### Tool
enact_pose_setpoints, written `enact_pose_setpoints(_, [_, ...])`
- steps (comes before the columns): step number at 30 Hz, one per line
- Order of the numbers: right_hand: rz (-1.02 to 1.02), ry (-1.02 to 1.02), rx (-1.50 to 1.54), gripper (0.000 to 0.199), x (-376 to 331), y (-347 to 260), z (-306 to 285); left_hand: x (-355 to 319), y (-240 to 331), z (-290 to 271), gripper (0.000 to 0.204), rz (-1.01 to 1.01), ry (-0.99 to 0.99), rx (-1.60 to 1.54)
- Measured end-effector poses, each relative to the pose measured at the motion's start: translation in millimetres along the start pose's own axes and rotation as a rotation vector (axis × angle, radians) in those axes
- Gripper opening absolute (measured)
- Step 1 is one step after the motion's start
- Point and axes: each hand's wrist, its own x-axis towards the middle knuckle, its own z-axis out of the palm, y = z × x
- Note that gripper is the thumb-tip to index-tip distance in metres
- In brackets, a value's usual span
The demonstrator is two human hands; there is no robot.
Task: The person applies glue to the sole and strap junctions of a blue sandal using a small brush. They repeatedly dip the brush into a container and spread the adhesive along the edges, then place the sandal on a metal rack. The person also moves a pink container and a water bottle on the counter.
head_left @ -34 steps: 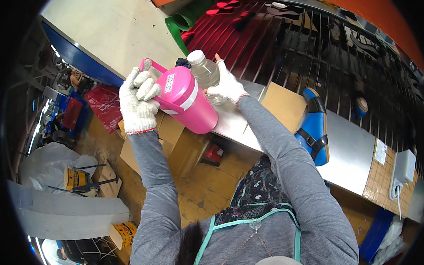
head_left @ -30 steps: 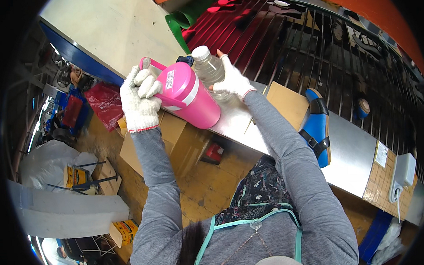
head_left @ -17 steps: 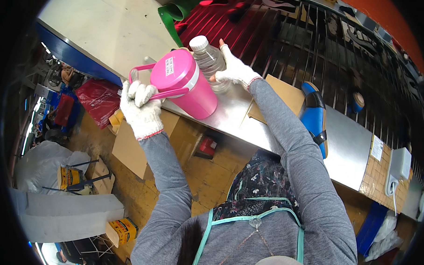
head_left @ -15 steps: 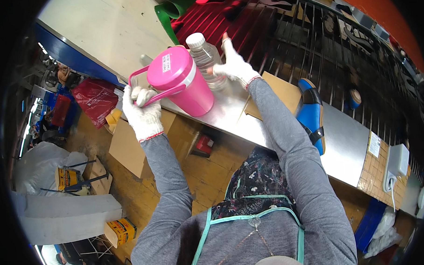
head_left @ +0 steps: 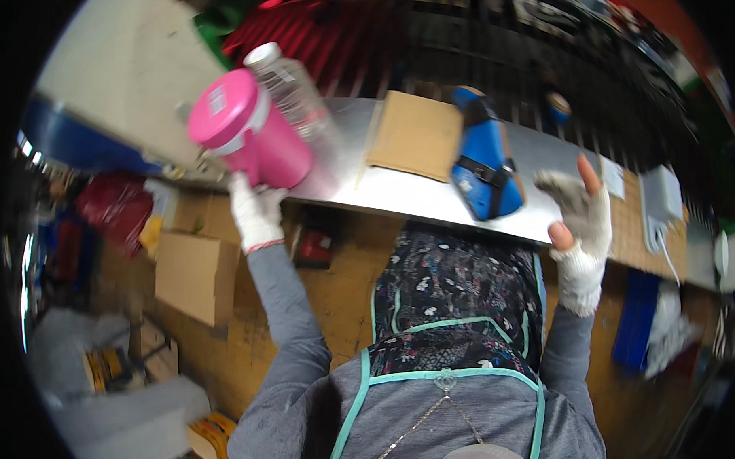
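Observation:
A pink lidded jug [head_left: 267, 144] with a carrying handle stands tilted in view at the left end of the metal table [head_left: 383, 198]. My left hand [head_left: 257, 211], in a white knit glove, touches its lower side where the lowered handle ends; motion smears the fingers, so their grip is unclear. A clear plastic bottle [head_left: 290, 90] with a white cap is right behind the jug. Over the table's right part, my right hand [head_left: 582, 222] holds nothing, its bare-tipped fingers spread. Nearest to it lies a blue shoe [head_left: 487, 169] with black straps.
Beside the shoe lies a brown cardboard sheet [head_left: 415, 136]. Dark rails [head_left: 532, 62] run behind the table. A white device [head_left: 662, 203] with a cord is at the right end. A cardboard box [head_left: 195, 272] sits on the floor at left.
My right hand has left the bottle and swung right past the shoe. My left hand has dropped from the raised handle to the jug's lower side, and the handle now hangs down.

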Motion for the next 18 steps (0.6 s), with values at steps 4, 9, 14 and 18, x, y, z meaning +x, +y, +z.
enact_pose_setpoints(4, [0.164, 0.331, -0.178, 0.073, -97, 24, -89, -5, 2, 8, 0.085, 0.026, -0.144, 0.109])
enact_pose_setpoints(9, [0.611, 0.982, -0.15, 0.039, -239, 137, -171, -61, -70, -27, 0.064, 0.522, 0.089, 0.199])
enact_pose_setpoints(14, [0.896, 0.796, 0.317, 0.032, -347, 285, -151, -72, -204, -134, 0.059, -0.023, 0.135, 0.994])
enact_pose_setpoints(18, [1.169, 0.645, 0.018, 0.032, -349, 337, -118, -75, -253, -173, 0.081, -1.21, -0.23, 0.606])
